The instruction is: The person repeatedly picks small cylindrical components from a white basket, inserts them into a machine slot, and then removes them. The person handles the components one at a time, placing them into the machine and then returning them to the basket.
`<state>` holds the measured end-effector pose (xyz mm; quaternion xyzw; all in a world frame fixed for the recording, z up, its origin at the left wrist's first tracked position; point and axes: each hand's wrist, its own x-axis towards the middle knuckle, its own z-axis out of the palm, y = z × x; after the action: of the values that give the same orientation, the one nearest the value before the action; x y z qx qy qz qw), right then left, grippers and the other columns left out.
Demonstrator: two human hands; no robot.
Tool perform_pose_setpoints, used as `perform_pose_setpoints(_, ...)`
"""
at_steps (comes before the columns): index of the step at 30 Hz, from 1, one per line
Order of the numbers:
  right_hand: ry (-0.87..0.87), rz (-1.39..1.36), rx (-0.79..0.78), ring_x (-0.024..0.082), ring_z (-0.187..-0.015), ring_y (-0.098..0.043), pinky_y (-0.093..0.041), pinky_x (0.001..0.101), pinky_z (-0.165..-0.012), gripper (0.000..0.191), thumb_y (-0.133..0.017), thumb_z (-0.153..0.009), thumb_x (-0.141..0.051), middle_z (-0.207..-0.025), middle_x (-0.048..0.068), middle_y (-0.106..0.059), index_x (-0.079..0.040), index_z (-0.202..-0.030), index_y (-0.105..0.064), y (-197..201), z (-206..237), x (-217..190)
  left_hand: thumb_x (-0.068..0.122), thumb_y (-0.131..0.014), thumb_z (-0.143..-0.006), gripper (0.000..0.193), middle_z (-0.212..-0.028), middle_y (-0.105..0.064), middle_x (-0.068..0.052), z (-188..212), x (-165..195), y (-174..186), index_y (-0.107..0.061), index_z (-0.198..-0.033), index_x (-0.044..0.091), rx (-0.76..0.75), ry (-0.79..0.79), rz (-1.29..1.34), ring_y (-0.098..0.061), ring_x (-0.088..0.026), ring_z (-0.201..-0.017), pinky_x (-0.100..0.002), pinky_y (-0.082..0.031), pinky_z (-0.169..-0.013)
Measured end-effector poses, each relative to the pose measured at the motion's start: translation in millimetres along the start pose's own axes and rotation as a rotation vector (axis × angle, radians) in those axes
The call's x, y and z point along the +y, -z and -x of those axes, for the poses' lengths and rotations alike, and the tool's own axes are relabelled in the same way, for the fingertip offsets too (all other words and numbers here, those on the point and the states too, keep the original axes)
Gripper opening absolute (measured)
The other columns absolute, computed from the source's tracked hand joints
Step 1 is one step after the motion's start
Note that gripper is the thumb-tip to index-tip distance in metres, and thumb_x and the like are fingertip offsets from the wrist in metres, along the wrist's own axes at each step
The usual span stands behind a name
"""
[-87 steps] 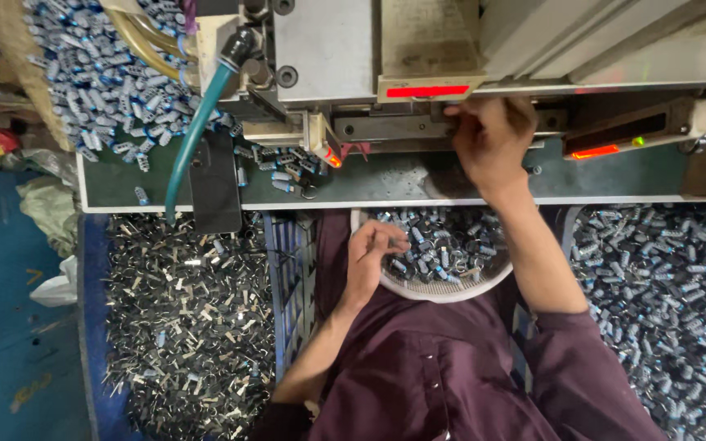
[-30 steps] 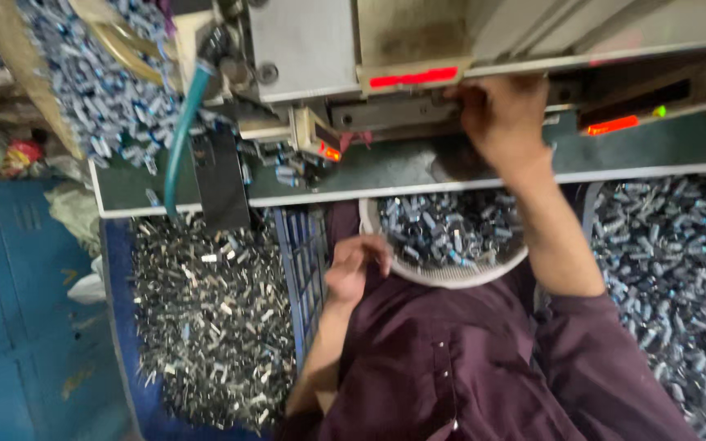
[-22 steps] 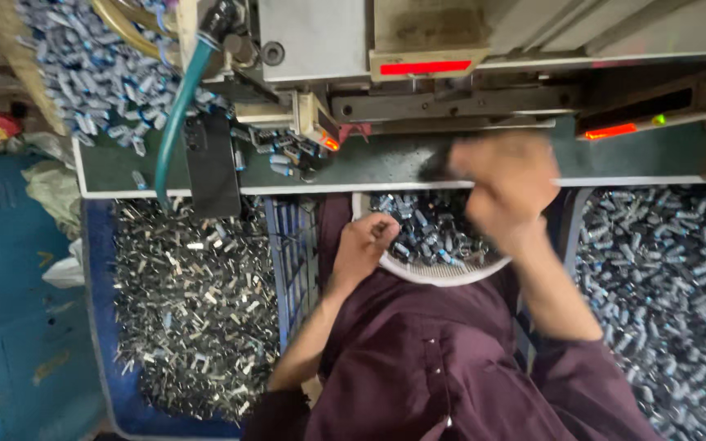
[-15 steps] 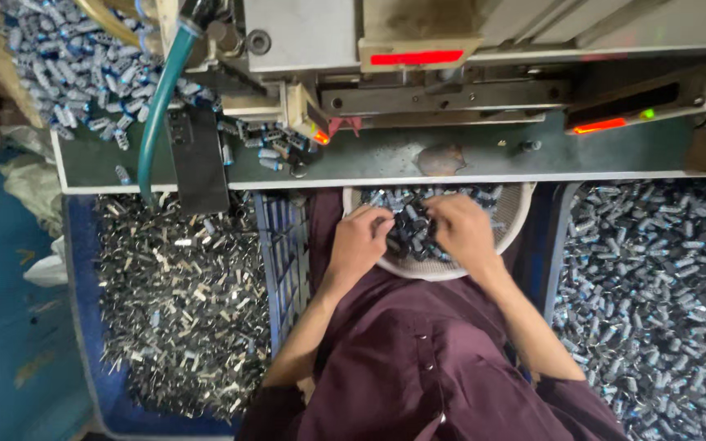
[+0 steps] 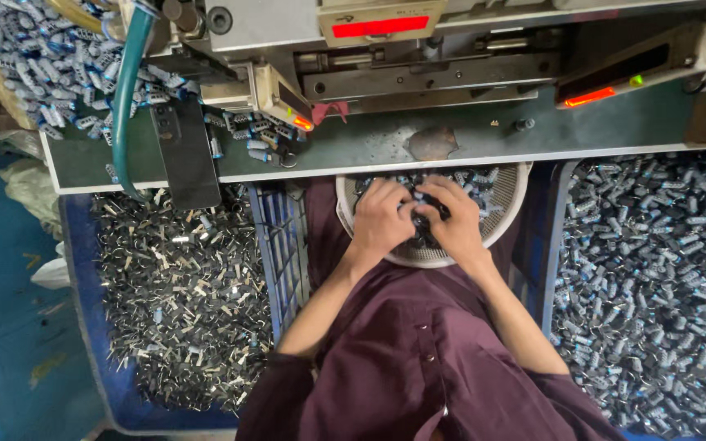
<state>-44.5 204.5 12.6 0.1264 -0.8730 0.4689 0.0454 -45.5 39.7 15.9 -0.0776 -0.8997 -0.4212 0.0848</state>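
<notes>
Small blue-grey cylindrical parts point(image 5: 484, 181), too many to count, are lying in one round white basket point(image 5: 510, 214) resting on the person's lap, just below the desk point(image 5: 484, 139) edge. Two hands are working inside the basket: the left hand point(image 5: 382, 216) and the right hand point(image 5: 451, 216), both curled narrowly over the parts, fingertips touching. Two crates are flanking the basket: one blue crate point(image 5: 91, 327) of metal pieces left, one heap of cylinders point(image 5: 655, 278) right.

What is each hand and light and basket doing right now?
left hand: in the basket, fingers curled among parts
right hand: in the basket, touching parts
round white basket: on the lap, holding small blue-grey parts
red light bar: lit
green hose: hanging down
</notes>
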Motion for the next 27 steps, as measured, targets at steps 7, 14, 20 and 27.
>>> perform_pose_setpoints(7,-0.326,-0.872,0.119,0.017,-0.101,-0.071,-0.058,0.0270,-0.088,0.031,-0.065,-0.089,0.018,-0.112,0.017,-0.073,-0.002,-0.110,-0.056,-17,11,8,-0.004,-0.075,-0.076,0.024,-0.094,-0.065,-0.014,-5,27,44,-0.061,-0.095,0.001,0.072,-0.201,0.284,-0.065,-0.036,-0.097,-0.043,-0.055,-0.088)
perform_pose_setpoints(14,-0.376,-0.938,0.057,0.016,-0.101,-0.069,-0.056,0.0255,-0.087,0.031,-0.063,-0.095,0.017,-0.117,0.022,-0.071,-0.001,-0.115,-0.049,-14,17,1,-0.010,-0.074,-0.075,0.033,-0.091,-0.060,-0.012,-7,32,60,-0.062,-0.104,-0.001,0.189,-0.445,0.145,-0.062,-0.032,-0.086,-0.042,-0.054,-0.079)
perform_pose_setpoints(20,-0.241,-0.841,0.051,0.022,-0.098,-0.070,-0.060,0.0325,-0.087,0.032,-0.065,-0.093,0.020,-0.109,0.025,-0.070,-0.002,-0.108,-0.048,-14,8,11,-0.010,-0.077,-0.075,0.033,-0.088,-0.060,-0.012,-5,42,80,-0.066,-0.105,-0.004,0.103,-0.416,0.126,-0.062,-0.031,-0.083,-0.041,-0.053,-0.076)
perform_pose_setpoints(27,-0.738,-1.583,0.196,0.020,-0.085,-0.064,-0.052,0.0283,-0.071,0.036,-0.049,-0.086,0.024,-0.099,0.015,-0.063,-0.007,-0.104,-0.050,1,-14,8,-0.008,-0.078,-0.073,0.031,-0.092,-0.070,-0.015,9,40,93,-0.071,-0.103,-0.002,0.130,0.046,0.282,-0.069,-0.031,-0.084,-0.034,-0.055,-0.075)
